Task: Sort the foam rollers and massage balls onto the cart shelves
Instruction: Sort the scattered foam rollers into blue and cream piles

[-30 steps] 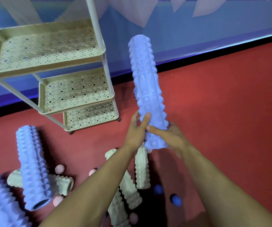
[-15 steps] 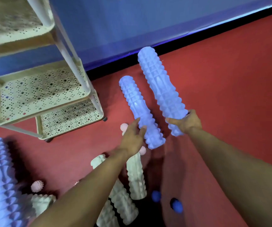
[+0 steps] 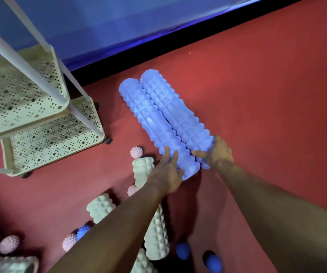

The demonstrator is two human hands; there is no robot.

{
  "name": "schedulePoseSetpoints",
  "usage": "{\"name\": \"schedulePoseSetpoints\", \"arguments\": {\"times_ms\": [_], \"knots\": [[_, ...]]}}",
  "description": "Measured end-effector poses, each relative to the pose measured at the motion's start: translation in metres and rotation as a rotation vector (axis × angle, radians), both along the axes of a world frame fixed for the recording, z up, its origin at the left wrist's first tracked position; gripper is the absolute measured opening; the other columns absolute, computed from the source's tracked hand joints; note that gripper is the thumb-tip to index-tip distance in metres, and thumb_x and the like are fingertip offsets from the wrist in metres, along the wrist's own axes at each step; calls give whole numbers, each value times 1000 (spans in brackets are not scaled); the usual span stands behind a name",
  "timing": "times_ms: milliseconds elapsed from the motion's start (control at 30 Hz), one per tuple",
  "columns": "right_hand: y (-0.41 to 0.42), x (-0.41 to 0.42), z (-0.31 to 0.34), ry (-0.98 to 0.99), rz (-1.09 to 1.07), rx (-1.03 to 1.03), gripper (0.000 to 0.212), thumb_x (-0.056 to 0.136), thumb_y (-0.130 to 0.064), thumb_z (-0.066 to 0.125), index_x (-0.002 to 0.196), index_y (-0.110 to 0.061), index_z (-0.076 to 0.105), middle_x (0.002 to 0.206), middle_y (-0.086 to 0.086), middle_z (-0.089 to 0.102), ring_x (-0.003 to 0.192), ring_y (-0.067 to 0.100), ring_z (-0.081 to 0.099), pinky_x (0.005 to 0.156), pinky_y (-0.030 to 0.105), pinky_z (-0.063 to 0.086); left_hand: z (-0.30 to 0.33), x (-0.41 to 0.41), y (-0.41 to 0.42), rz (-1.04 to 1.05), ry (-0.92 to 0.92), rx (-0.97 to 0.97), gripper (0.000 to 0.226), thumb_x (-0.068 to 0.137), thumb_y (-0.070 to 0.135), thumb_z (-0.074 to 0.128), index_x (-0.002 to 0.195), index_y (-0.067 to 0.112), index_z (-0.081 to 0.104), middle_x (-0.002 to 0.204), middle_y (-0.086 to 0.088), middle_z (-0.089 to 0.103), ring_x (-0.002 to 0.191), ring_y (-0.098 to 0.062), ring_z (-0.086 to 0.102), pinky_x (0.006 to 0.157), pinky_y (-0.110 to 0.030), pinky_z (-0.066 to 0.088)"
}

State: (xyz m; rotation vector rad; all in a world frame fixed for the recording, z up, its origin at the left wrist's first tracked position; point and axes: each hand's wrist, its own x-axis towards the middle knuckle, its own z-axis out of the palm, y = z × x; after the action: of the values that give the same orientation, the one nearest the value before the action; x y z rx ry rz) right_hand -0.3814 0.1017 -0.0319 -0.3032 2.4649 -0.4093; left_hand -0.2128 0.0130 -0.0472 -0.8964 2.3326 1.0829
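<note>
Two blue ridged foam rollers lie side by side, touching, low over the red floor. My left hand (image 3: 167, 171) rests with straight fingers on the near end of the left blue roller (image 3: 148, 119). My right hand (image 3: 218, 154) grips the near end of the right blue roller (image 3: 176, 111), thumb across its top. The cream perforated cart stands at the left, with its middle shelf (image 3: 20, 99) and bottom shelf (image 3: 50, 142) bare. Cream rollers (image 3: 142, 170) (image 3: 100, 207) (image 3: 156, 233) lie on the floor under my left arm.
Pink spiky balls (image 3: 136, 152) (image 3: 8, 244) (image 3: 69, 242) and blue balls (image 3: 183, 251) (image 3: 212, 261) are scattered on the floor near me. A blue wall with a black skirting strip (image 3: 178, 39) runs behind. Open red floor (image 3: 267, 95) spreads to the right.
One upright roller held in both hands became two, one per hand. Both came down and together, side by side. My view tilted down and the cart's top shelf left it.
</note>
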Motion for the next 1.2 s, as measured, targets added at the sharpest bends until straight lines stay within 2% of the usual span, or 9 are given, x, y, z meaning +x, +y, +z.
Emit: {"name": "schedulePoseSetpoints", "arguments": {"times_ms": [67,133,300,367,433,533,667,867,1200], "knots": [[5,-4,-10,26,62,28,93,60,-55,89,134,-16,48,133,6,57,124,32,54,102,45,45,-3,4,4,-6,27,-1,74,103,39,45,163,19,8,169,-7,-19,149,-27,35,112,-41,40],[8,-2,-14,-39,82,14,90,63,-49,91,134,-13,50,131,8,60,120,30,58,100,40,46,-7,12,8,-6,89,-59,74,100,39,44,162,14,13,169,-10,-14,149,-28,36,112,-40,41],[28,6,-27,-216,79,-15,81,76,-35,87,138,-3,47,133,10,58,111,21,55,85,20,33,-10,29,11,-60,118,-65,72,101,32,50,163,15,16,171,7,-5,157,-27,9,125,-39,20],[33,9,-27,-244,88,-16,89,73,-43,87,141,-4,45,138,12,56,118,24,55,90,23,35,-9,33,15,-58,123,-67,73,102,32,51,163,16,15,171,8,-5,157,-25,7,125,-40,21],[36,9,-25,-294,96,-7,99,71,-55,79,147,-4,41,148,14,49,134,30,49,105,32,38,-10,36,18,-66,135,-66,73,101,31,52,162,14,17,171,7,-3,157,-25,8,125,-41,22],[38,9,-28,-285,127,23,82,89,-44,71,153,-7,33,155,15,40,142,32,40,114,38,33,-16,42,16,-131,149,-98,74,99,33,53,161,11,19,171,5,-2,157,-30,8,126,-41,18],[35,19,-30,-160,114,-8,89,89,-44,72,158,-19,22,156,15,33,140,32,41,111,37,34,-18,44,12,-207,162,-140,74,101,32,51,162,10,16,171,2,-5,157,-27,2,126,-32,4],[26,30,-29,-70,73,-37,85,88,-47,70,156,-18,29,151,15,40,135,36,45,109,40,38,-16,48,13,-268,169,-159,70,102,31,47,162,11,18,171,2,-3,158,-26,3,121,-26,-1],[33,40,-34,-27,103,13,83,92,-52,62,159,-28,20,155,12,34,137,37,42,111,46,40,-14,48,9,-285,149,-123,72,100,33,50,161,10,20,171,2,-1,157,-29,7,127,-39,16]]}}
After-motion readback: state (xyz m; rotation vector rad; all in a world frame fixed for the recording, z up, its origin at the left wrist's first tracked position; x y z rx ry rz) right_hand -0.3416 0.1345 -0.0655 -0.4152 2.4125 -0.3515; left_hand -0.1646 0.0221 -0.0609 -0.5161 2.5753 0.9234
